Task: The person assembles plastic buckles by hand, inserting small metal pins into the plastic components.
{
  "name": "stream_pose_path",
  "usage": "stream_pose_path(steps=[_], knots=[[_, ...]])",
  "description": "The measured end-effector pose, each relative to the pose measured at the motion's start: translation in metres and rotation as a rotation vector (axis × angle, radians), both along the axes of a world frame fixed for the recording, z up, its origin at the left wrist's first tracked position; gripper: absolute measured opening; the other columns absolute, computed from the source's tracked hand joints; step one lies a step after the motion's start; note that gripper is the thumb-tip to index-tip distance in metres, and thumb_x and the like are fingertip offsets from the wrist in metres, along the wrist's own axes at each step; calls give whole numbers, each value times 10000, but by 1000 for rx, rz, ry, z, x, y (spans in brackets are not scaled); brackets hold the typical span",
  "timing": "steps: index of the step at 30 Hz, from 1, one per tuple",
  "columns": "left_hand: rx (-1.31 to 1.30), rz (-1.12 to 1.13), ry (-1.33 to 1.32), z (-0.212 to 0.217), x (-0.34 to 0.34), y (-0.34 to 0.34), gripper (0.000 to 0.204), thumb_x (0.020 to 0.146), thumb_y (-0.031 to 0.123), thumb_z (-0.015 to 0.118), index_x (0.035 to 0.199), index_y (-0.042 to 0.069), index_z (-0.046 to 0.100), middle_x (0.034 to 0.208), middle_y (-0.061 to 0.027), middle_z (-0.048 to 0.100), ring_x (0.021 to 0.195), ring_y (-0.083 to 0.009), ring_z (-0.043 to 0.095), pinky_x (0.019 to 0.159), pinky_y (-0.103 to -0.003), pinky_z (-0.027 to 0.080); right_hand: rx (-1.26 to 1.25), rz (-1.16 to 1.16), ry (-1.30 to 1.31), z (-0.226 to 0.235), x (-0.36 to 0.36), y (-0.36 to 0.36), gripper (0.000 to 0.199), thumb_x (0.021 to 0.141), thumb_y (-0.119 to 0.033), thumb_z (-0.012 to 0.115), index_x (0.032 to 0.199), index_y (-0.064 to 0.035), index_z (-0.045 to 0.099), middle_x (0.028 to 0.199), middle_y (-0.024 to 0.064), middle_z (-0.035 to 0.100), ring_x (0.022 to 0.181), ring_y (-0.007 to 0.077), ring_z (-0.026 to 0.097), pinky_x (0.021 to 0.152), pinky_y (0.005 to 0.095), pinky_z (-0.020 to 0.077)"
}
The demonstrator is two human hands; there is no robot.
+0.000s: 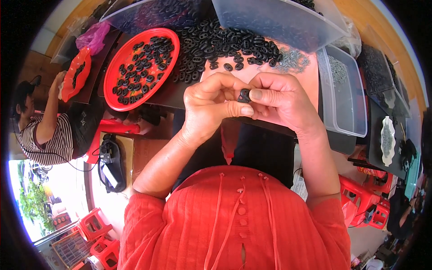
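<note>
Over the pink sheet, left hand and right hand, both curled nearly closed, jointly pinch one small black piece, with loose black pieces heaped beyond.

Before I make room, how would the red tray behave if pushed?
The red tray looks evenly rounded, so it seems stiff. Its loose black pieces would probably slide about if shoved, though the raised rim should hold most in.
</note>
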State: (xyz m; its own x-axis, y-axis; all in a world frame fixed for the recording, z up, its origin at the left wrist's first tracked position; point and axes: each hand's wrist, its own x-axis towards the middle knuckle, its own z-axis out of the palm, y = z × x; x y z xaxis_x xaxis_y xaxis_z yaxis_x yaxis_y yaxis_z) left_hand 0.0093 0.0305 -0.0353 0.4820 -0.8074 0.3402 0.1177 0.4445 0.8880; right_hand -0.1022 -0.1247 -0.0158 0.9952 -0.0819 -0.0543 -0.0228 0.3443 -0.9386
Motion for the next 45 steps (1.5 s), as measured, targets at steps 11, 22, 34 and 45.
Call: stream_pose_path(steps=[11, 22, 34, 45], knots=[[-26, -26, 20, -1, 0, 4, 231, 750, -118, 723, 914, -78, 565, 843, -122, 633, 743, -257, 694, 682, -347, 602, -31, -4, 56, 0, -3, 9, 204, 921, -213, 608, 821, -36, 616, 675, 21, 586, 576, 79, 531, 523, 194, 366], [-38, 1, 52, -5, -2, 14, 181, 774, -130, 693, 865, -39, 565, 804, -121, 637, 719, -256, 695, 603, -342, 605, 242, -12, -3, -15, -2, 33, 189, 928, -193, 603, 843, -26, 628, 674, 13, 583, 557, 90, 552, 503, 193, 368], [487, 616, -907, 66, 119, 64, 241, 744, -70, 673, 974, 3, 666, 838, -39, 621, 794, -125, 610, 678, -239, 479, -1077, -569, -56, -13, -32, -13, 161, 857, -24, 638, 998, 28, 581, 885, 48, 580, 819, 140, 587, 781, 261, 468], [209, 208, -1335, 23, 18, -68, 125, 743, 12, 694, 841, 4, 618, 823, -123, 569, 786, -299, 589, 659, -363, 487, -700, -809, -166, -27, -55, -19, 67, 865, 16, 619, 925, 33, 593, 899, 60, 612, 771, 111, 583, 708, 245, 473]])
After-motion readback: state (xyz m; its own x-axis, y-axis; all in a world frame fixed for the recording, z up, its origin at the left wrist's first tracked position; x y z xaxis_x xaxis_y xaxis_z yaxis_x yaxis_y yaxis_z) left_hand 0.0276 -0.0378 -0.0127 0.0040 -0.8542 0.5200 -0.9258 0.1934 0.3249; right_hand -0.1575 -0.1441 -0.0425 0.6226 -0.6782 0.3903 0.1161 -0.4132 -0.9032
